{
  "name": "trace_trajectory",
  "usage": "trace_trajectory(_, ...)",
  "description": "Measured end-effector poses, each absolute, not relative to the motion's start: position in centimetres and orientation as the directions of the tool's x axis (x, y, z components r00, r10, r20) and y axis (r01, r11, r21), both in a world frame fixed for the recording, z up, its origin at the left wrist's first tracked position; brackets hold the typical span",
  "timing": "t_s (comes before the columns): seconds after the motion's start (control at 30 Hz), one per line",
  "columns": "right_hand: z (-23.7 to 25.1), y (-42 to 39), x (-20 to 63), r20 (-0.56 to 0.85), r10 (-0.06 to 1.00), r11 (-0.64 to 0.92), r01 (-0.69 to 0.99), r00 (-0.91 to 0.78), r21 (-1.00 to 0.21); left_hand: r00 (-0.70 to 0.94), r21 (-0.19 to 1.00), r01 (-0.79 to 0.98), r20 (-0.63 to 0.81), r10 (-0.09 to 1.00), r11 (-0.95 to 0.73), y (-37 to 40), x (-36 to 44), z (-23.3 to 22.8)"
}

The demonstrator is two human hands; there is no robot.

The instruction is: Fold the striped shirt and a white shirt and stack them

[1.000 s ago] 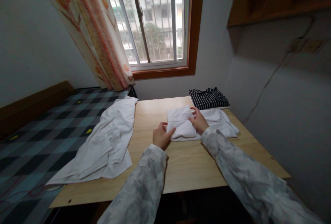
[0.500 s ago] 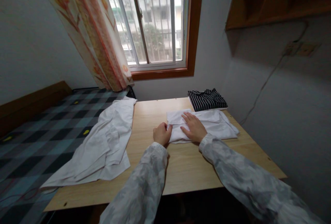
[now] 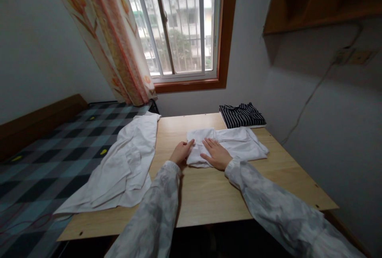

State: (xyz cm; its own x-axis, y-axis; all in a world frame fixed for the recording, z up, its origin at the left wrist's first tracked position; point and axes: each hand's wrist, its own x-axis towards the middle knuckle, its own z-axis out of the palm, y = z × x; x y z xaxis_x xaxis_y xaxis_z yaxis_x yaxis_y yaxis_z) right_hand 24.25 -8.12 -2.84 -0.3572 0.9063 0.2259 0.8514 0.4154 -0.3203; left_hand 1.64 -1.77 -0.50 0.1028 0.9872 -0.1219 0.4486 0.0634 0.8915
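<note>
A folded white garment (image 3: 238, 144), likely a shirt, lies lengthwise on the wooden table (image 3: 215, 198). At its left end, my left hand (image 3: 180, 153) grips the edge, thumb on top; the other fingers are partly hidden. My right hand (image 3: 219, 155) rests flat on the cloth with fingers stretched out, pressing near the left end. To the left, a second white garment (image 3: 119, 170) lies loosely spread and wrinkled over the table's side and the bed.
A folded black-and-white striped garment (image 3: 241, 115) sits at the table's far right corner, on something white. The bed with a checked cover (image 3: 44, 162) adjoins on the left. Beyond are a curtain (image 3: 116, 39) and window (image 3: 185, 27); a wall shelf (image 3: 310, 15) hangs upper right.
The folded white garment has shifted slightly left, with both hands on it. My left thumb now reaches further over its edge, and the left end looks more rumpled.
</note>
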Motion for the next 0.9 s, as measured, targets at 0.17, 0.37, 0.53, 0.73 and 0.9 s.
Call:
trace_trajectory(0.17, -2.9, -7.9, 25.0, 0.25, 0.882, 0.463, 0.832, -0.399, -0.304, 0.15, 0.866, 0.497, -0.012, 0.989, -0.065, -1.6, 0.8, -0.7)
trace_trajectory(0.37, -3.1, -7.7, 26.9, 0.233, 0.916, 0.381, 0.889, -0.326, -0.253, 0.102, 0.853, 0.511, 0.064, 0.993, -0.108, -2.4, -0.9, -0.7)
trace_trajectory(0.53, -3.0, -8.0, 27.9, 0.188, 0.931, 0.349, 0.912, -0.312, -0.215, 0.104, 0.847, 0.521, 0.059, 0.993, -0.105, -2.4, -2.9, -0.5)
trace_trajectory(0.73, -2.9, -8.2, 29.7, 0.14, 0.948, 0.309, 0.934, -0.286, -0.182, 0.069, 0.84, 0.54, 0.014, 0.998, -0.049, -2.1, -7.4, 0.4)
trace_trajectory(0.9, -3.3, -8.2, 30.3, 0.188, 0.938, 0.331, 0.917, -0.292, -0.225, 0.039, 0.802, 0.597, -0.011, 0.999, -0.014, -2.6, -9.9, 1.7)
